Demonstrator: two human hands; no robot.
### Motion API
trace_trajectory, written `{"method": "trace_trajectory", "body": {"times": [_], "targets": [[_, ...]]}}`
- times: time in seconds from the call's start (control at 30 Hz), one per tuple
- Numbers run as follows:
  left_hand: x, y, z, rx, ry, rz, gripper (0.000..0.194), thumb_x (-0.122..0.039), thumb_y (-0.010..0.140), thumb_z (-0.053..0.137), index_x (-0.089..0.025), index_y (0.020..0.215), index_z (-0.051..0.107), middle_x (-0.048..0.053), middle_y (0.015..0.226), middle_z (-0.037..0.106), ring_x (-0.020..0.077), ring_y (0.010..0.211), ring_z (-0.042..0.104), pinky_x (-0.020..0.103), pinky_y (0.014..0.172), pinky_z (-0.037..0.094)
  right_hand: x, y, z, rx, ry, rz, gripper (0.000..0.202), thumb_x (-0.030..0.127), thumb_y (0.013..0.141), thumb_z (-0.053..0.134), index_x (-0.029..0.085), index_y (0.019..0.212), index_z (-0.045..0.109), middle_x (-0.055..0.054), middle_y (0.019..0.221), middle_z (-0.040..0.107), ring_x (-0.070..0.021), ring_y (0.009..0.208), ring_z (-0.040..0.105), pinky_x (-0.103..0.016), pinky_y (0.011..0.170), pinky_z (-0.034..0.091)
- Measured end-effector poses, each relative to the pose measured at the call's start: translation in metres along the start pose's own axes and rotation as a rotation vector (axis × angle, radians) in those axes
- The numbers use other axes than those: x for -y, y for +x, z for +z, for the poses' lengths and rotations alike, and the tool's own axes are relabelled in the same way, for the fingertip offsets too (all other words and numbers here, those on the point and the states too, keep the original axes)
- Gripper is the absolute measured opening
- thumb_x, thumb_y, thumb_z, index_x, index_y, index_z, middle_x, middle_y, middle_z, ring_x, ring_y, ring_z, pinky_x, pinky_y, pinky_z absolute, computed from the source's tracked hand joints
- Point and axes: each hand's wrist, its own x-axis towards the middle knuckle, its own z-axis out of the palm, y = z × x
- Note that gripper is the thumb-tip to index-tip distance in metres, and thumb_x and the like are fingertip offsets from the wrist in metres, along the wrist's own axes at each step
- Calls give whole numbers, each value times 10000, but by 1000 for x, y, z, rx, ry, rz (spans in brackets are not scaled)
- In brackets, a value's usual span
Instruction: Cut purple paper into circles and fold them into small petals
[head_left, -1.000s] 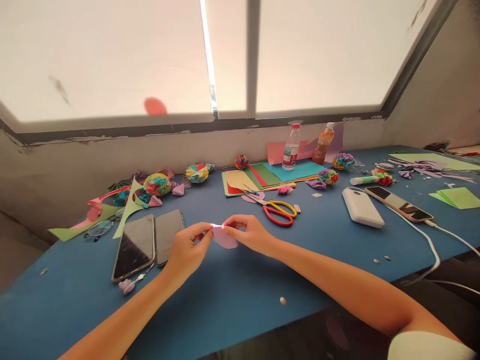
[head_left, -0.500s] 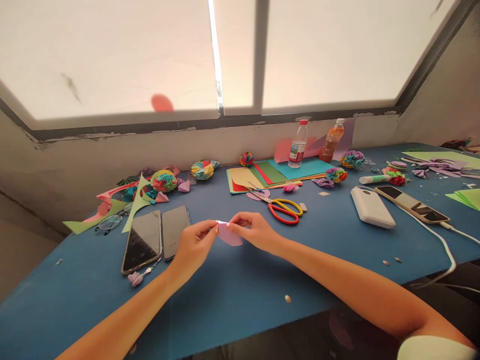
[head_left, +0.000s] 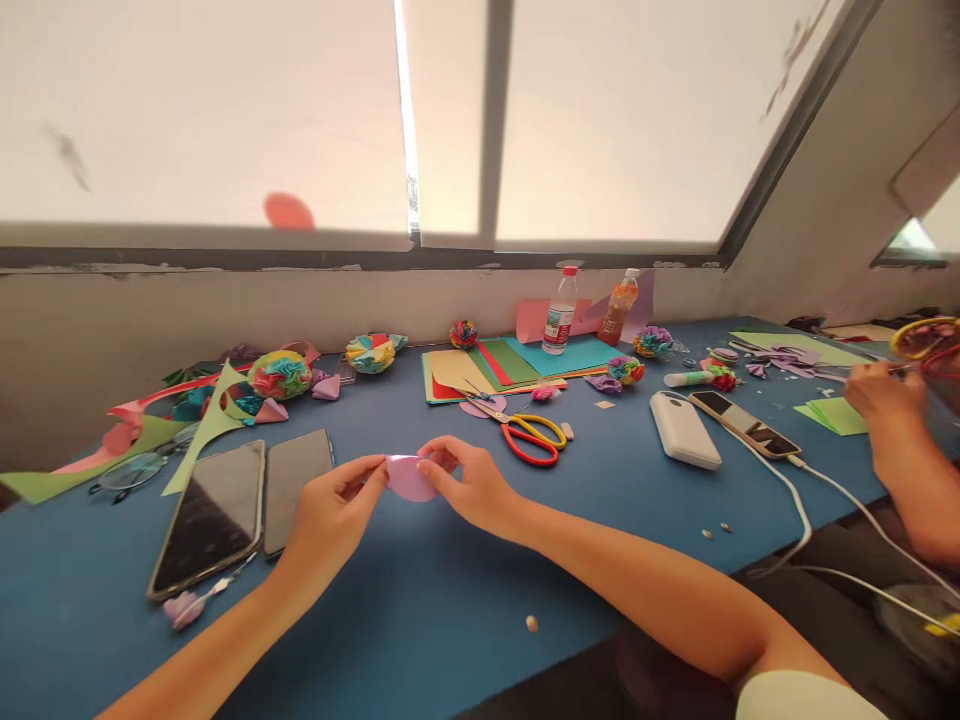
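Observation:
A small pink-purple piece of paper (head_left: 410, 480), folded to a half-round shape with its straight edge on top, is held above the blue table. My left hand (head_left: 341, 515) pinches its left corner between thumb and fingertips. At the right corner my right hand (head_left: 469, 485) grips it, thumb in front and fingers curled behind. Beyond my right hand lie scissors (head_left: 529, 432) with one red and one yellow handle, blades over a flat purple paper circle (head_left: 480, 406). Two phones (head_left: 214, 510) lie beside my left hand.
Coloured sheets (head_left: 461, 372) are stacked at the back, near a water bottle (head_left: 559, 318) and an orange-drink bottle (head_left: 619, 308). Paper flowers (head_left: 281, 374) and scraps sit along the wall. A white power bank (head_left: 684, 430) with cables lies right. Another person's hand (head_left: 889, 400) is at far right, by scissors.
The view has swung to the right, bringing another person's hand and scissors into sight. More of the folded paper shows between my hands, which still hold it.

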Motion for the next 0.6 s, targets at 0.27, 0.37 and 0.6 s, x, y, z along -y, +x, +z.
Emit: {"method": "trace_trajectory", "body": {"times": [0.27,0.37,0.6], "targets": [[1,2,0,10,0,16,317,-421,687,579,-159,811,707,7,556,603,119,482,485,220,451,367,-8,-2,0,-46,-315,-215,426,283,814,552,182,1222,485,-43,895,640,-148,720,574,-317,754,447],[7,2,3,152,-11,87,279,-376,699,583,-161,833,700,33,684,659,126,543,524,225,504,406,-9,0,-3,-52,-159,-218,320,117,777,441,172,1060,580,-50,914,662,-155,803,600,-266,701,460],[10,0,2,395,-50,149,274,-212,716,474,-159,882,686,37,788,660,143,690,550,221,587,416,-13,1,-4,-74,-198,-345,411,34,643,381,159,945,631,-62,913,691,-166,814,619,-265,707,467]]}}
